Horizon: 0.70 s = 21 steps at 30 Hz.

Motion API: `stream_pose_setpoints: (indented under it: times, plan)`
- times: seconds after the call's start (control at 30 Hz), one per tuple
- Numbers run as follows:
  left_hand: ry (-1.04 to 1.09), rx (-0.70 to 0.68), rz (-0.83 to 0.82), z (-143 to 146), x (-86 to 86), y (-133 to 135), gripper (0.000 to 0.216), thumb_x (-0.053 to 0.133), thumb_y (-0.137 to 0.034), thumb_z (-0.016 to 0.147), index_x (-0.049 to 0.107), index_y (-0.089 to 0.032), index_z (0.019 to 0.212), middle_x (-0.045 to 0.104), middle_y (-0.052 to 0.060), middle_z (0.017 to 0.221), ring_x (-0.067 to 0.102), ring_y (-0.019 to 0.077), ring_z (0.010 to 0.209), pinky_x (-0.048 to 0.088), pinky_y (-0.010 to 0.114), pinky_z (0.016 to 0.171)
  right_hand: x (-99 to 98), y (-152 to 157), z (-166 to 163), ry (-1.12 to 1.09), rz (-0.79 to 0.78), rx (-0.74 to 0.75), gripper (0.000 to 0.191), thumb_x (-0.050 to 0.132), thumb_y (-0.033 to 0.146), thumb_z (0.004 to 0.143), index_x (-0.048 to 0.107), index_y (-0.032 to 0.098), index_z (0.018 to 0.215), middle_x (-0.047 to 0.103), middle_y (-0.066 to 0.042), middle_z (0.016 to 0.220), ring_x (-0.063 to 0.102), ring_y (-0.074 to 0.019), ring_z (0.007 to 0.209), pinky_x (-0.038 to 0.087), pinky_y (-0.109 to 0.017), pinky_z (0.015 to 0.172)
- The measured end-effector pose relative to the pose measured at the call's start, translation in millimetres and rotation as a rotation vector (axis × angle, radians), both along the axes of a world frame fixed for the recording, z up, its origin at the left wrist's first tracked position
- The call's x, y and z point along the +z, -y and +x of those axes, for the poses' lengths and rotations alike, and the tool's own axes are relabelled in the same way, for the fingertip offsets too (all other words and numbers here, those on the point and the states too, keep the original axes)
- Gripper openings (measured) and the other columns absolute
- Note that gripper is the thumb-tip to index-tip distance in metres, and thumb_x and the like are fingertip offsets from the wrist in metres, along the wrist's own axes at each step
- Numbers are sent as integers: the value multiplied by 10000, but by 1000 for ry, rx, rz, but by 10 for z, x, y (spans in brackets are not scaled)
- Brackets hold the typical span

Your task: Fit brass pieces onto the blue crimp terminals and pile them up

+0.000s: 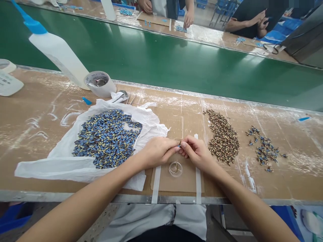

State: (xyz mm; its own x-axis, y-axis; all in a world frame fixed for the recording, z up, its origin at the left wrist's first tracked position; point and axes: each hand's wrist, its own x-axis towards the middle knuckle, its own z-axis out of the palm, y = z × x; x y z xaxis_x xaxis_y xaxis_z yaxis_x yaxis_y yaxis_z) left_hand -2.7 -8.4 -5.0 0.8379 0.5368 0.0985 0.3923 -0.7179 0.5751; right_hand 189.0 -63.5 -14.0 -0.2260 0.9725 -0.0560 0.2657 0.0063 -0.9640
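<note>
My left hand point(159, 150) and my right hand point(198, 152) meet fingertip to fingertip above a cardboard pad. Pinched between them is a small blue part point(179, 146), mostly covered by the fingers. Whether a second piece is joined to it I cannot tell. Just below the hands stands a small clear round dish point(175, 169) with a thin stick in it. To the left, a heap of small blue and yellow parts point(108, 137) lies on a white plastic sheet point(75, 171). Right of my hands is a pile of small brown and tan parts point(223, 137).
A loose group of blue-brown pieces point(266, 151) lies farther right. At back left stand a white squeeze bottle point(59, 55) with a blue nozzle and a tape roll point(103, 88). Beyond the green belt point(161, 57), other people's hands work at a far table.
</note>
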Motion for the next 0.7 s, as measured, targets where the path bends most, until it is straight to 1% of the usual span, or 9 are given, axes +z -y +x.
stream_pose_setpoints:
  times: [0.13,0.23,0.37,0.47,0.6,0.7]
  plan:
    - [-18,26,6,2,-15,7,278,394,-276,979,603,-172,828,660,16,770,579,148,688,339,253,624,-8,-5,-19,-21,0,-44,307,474,430,964,548,178,806,610,-15,676,555,-117,587,466,-240,548]
    - [-19,33,-1,-4,-32,11,281,381,-266,978,600,-171,831,658,19,775,583,154,704,352,253,641,-20,-9,-25,-19,0,-46,317,471,444,963,536,182,797,613,-17,680,555,-119,585,466,-239,543]
    - [-2,33,-37,-20,-31,9,285,379,-266,976,608,-168,838,658,22,775,584,155,710,358,255,643,-11,-13,-17,59,15,2,343,416,434,986,533,185,783,599,-16,685,547,-118,577,450,-242,547]
    - [32,14,-53,-31,-29,2,289,381,-254,971,626,-172,842,650,20,754,566,147,684,343,258,624,13,-11,-27,166,77,53,366,365,397,1008,507,193,740,569,-5,653,529,-120,577,411,-249,568]
    - [81,-7,-107,-34,-44,-4,288,391,-242,953,590,-163,759,604,7,689,511,128,618,335,249,600,30,-11,-54,274,148,121,368,314,360,1021,458,203,720,495,14,622,472,-126,567,348,-258,571]
    - [84,-2,-145,-27,-55,-1,300,392,-238,943,536,-158,692,553,-8,634,467,115,575,321,239,577,15,-12,-68,314,173,123,338,313,350,1019,406,210,726,459,21,630,435,-126,560,306,-258,556]
